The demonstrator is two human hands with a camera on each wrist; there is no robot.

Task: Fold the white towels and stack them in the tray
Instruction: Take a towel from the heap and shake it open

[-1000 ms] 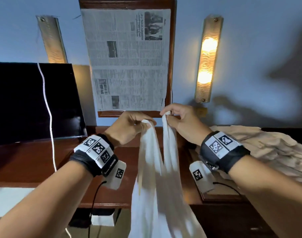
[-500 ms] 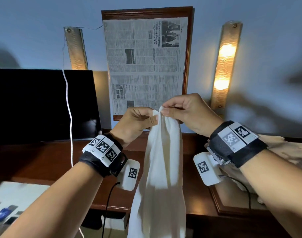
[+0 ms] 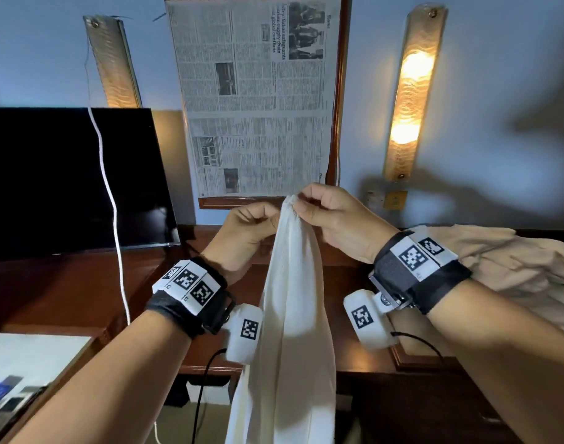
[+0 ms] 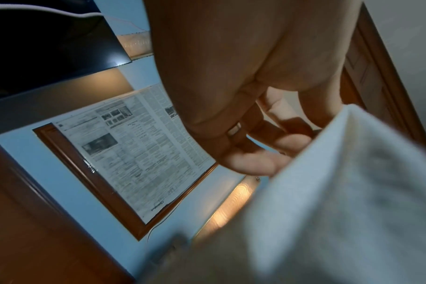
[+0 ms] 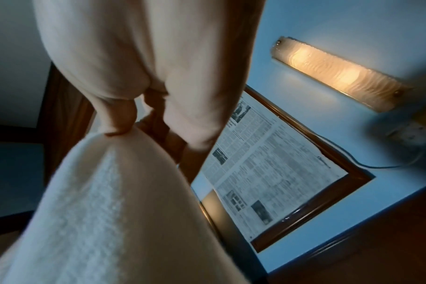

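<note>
A white towel [image 3: 293,315] hangs doubled lengthwise in front of the desk, its two top corners brought together. My right hand [image 3: 298,203] pinches the gathered top between thumb and forefinger; the right wrist view shows the right hand [image 5: 153,126] with the towel [image 5: 97,192] draping down from its thumb. My left hand [image 3: 269,216] is curled against the towel's left edge just below the top. In the left wrist view the towel [image 4: 341,192] covers the fingertips of the left hand [image 4: 292,134]. A wooden tray [image 3: 412,363] lies on the desk to the right.
A crumpled pile of beige towels [image 3: 514,267] covers most of the tray. A black TV screen [image 3: 66,181] stands on the dark wooden desk [image 3: 66,299] at left, with a white cord [image 3: 110,200] hanging before it. A framed newspaper [image 3: 255,97] and wall lamps hang behind.
My hands have closed the gap between them, bringing the towel's two top corners together. The towel now hangs as one doubled strip instead of two spread strands.
</note>
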